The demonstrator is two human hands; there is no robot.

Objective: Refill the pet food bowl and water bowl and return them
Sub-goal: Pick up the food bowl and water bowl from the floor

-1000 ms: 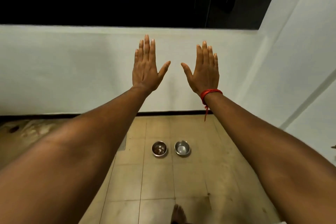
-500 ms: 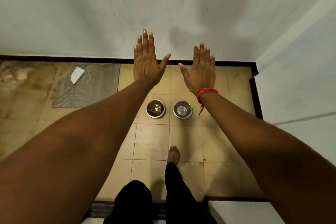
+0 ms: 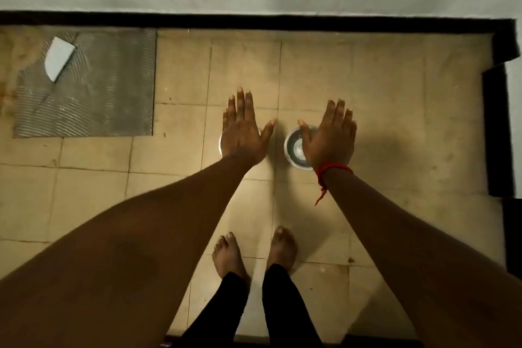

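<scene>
Two small steel bowls stand side by side on the tiled floor in front of my feet. My left hand is stretched out flat, palm down, above the left bowl, which it hides except for a sliver of rim. My right hand, with a red thread at the wrist, is also flat with fingers straight, above the right bowl; that bowl's shiny inside shows on its left half. Neither hand holds anything, and whether either touches a bowl cannot be told.
A white wall with a black skirting runs along the far side, and a black edge closes the right. A grey ridged patch with a white shard lies on the floor at the left. My bare feet stand just behind the bowls.
The view has tilted from the wall down to the floor. I have stepped closer, and both flat hands now lie over the bowls instead of beyond them.
</scene>
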